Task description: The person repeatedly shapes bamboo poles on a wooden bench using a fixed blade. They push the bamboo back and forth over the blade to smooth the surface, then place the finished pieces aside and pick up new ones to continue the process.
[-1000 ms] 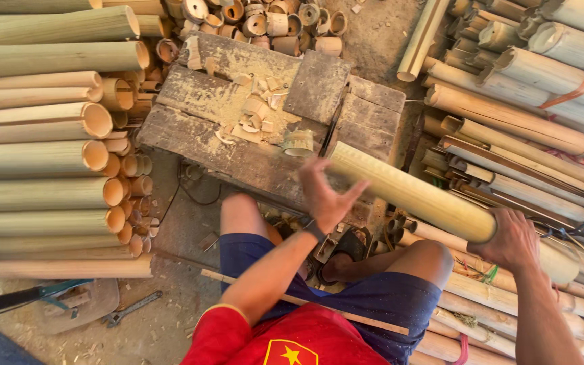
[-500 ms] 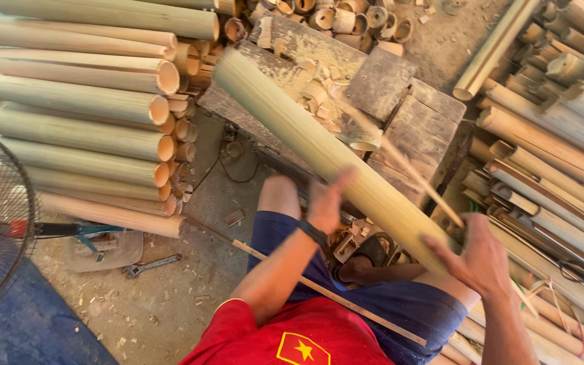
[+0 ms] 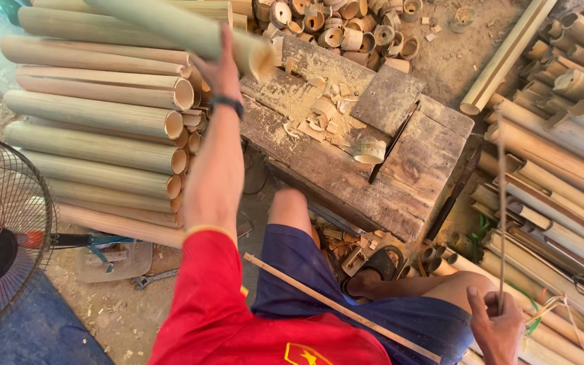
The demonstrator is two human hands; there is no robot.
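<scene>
Left hand (image 3: 221, 71) wraps fingers round long pale-green bamboo pole (image 3: 170, 27), swinging it onto stacked bamboo poles (image 3: 96, 115); right hand (image 3: 498, 328) pinches thin bamboo strip (image 3: 501, 203). Next: likely lower, release

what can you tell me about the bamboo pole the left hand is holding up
The bamboo pole is a long, pale green hollow tube with a tan cut end, blurred near that end. It slants from the upper left toward the wooden bench, above the stacked poles. The left hand grips it near the cut end.
</scene>
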